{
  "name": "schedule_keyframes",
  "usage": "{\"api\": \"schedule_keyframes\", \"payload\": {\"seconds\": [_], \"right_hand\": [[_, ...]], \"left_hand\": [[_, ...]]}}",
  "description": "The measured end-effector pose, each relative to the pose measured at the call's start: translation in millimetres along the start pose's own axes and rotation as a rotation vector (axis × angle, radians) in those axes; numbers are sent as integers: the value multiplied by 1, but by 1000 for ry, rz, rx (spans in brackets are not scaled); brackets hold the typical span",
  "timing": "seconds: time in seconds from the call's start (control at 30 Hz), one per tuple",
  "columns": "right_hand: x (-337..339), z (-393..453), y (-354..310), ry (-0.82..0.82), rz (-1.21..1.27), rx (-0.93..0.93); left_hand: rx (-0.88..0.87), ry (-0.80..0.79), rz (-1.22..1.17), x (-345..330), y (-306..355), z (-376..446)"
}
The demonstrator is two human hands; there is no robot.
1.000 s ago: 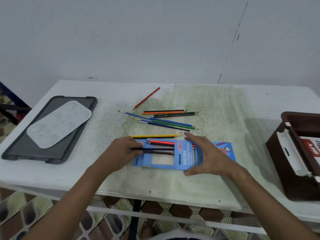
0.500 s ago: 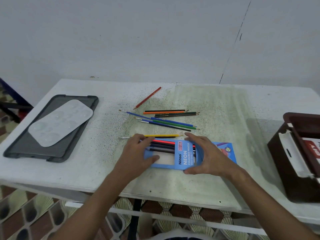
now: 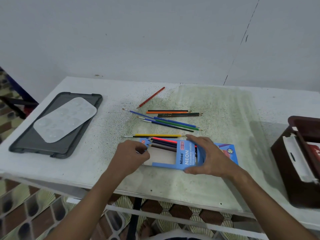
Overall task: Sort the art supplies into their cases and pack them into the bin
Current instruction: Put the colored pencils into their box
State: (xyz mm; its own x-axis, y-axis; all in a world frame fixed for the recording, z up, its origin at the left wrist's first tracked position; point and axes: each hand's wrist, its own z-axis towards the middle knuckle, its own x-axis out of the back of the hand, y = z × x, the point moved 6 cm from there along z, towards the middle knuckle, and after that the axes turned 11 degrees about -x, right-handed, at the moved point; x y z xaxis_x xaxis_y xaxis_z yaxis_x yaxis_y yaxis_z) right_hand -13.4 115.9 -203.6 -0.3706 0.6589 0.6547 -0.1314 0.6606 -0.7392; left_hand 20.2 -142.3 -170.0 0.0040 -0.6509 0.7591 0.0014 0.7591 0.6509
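The white speckled worktop (image 3: 97,163) carries a dark grey plastic tray (image 3: 34,144), loose coloured pencils (image 3: 174,122), a blue cardboard pencil box (image 3: 186,157) and a brown plastic bin (image 3: 284,163).

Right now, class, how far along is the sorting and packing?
Done: a few pencils lie in the blue case. In hand: the right hand steadies it while the left hand works at its open end. Left: loose pencils and brushes on the table, then the bin.

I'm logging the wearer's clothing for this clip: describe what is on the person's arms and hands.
Nothing is worn. The left hand and right hand are bare: no gloves, rings, watch or bracelets show. Both forearms are bare up to the bottom edge of the picture, with no sleeve or cuff in view. No markings, bandages or cables show on either arm.
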Motion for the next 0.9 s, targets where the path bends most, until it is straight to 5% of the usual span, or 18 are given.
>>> {"api": "schedule_keyframes", "payload": {"seconds": [0.43, 0.53, 0.7, 0.9], "right_hand": [[-36, 30, -38, 137, -68, 131], [-30, 29, -37, 185, 39, 102], [-15, 20, -38, 249, 115, 62], [30, 29, -19, 371, 126, -92]], "left_hand": [[154, 67, -162, 5, -27, -4], [48, 22, 36, 5, -29, 1], [-367, -48, 168, 0, -1, 6], [-277, 13, 155, 20, -2, 50]]}}
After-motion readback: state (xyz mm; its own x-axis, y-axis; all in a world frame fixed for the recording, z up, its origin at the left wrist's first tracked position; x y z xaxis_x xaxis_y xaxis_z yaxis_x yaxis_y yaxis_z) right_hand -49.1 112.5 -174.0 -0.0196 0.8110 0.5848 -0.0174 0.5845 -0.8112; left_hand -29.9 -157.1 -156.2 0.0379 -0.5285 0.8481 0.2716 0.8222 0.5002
